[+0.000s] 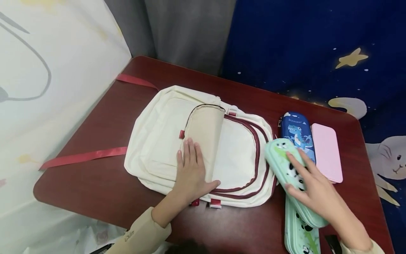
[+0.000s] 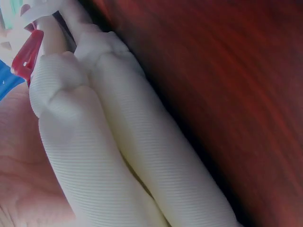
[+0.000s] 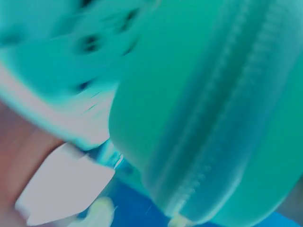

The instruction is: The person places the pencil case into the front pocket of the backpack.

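Observation:
A white backpack [image 1: 161, 134] with dark red trim lies on the table. Its front flap [image 1: 204, 123] is folded back, showing a beige lining. My left hand [image 1: 190, 174] rests on this flap, fingers extended and thumb spread to the right. Right of the backpack, my right hand [image 1: 314, 188] grips a mint-green panda pencil case [image 1: 282, 150], with fingers across its top and thumb toward its left side. The zipped side of this pencil case [image 3: 203, 118] fills much of the right wrist view, blurred. The left wrist view shows ribbed white straps [image 2: 118, 132] beside the palm.
Another green panda pencil case [image 1: 306, 240] lies partly under the gripped one. Behind stand out a blue dinosaur pencil case [image 1: 296, 132] and a pink case [image 1: 326, 151]. Red straps [image 1: 85, 157] stretch left across the dark red table [image 1: 104, 116]. Curtains [image 1: 190, 31] border the far edge.

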A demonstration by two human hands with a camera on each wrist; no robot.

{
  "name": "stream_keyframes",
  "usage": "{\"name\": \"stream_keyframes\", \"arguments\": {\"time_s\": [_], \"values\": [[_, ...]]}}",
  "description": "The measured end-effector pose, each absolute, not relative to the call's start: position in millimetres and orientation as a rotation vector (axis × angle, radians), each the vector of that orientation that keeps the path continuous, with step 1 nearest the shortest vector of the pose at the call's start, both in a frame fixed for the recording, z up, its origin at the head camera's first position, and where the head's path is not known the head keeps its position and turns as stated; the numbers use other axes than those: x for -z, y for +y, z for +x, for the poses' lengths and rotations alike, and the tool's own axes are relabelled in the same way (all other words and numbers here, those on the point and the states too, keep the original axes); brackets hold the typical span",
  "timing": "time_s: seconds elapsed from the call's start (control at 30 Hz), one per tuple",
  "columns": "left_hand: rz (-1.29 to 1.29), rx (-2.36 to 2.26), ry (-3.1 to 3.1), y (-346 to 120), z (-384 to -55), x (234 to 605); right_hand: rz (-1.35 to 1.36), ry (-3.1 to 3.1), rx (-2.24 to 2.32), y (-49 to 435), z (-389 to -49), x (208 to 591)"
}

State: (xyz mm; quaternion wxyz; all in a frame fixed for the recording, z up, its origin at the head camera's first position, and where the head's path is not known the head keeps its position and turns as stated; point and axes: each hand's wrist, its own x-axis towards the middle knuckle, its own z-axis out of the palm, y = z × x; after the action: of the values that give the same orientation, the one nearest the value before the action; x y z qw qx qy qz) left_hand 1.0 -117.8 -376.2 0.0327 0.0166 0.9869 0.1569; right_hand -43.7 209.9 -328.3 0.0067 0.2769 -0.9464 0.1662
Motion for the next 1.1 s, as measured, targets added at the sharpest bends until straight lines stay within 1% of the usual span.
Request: {"name": "stream_keyframes", "arguments": {"time_s": [0.17,0.3,0.67,1.1], "values": [[-0.002,-0.561,2.969,-111.0,-1.6,375.4,1.210,-2.946,-0.458,171.4,-65.9,333.9],[-0.011,-0.626,2.966,-107.9,-3.1,375.5,1.373,-2.970,-0.435,147.9,-76.0,339.9],[-0.030,-0.836,2.927,-111.5,-0.7,367.8,1.498,-2.998,-0.522,107.9,-98.0,343.0],[0.015,-1.094,2.902,-107.4,-0.1,356.7,1.708,-2.899,-0.646,98.3,-123.8,344.9]]}}
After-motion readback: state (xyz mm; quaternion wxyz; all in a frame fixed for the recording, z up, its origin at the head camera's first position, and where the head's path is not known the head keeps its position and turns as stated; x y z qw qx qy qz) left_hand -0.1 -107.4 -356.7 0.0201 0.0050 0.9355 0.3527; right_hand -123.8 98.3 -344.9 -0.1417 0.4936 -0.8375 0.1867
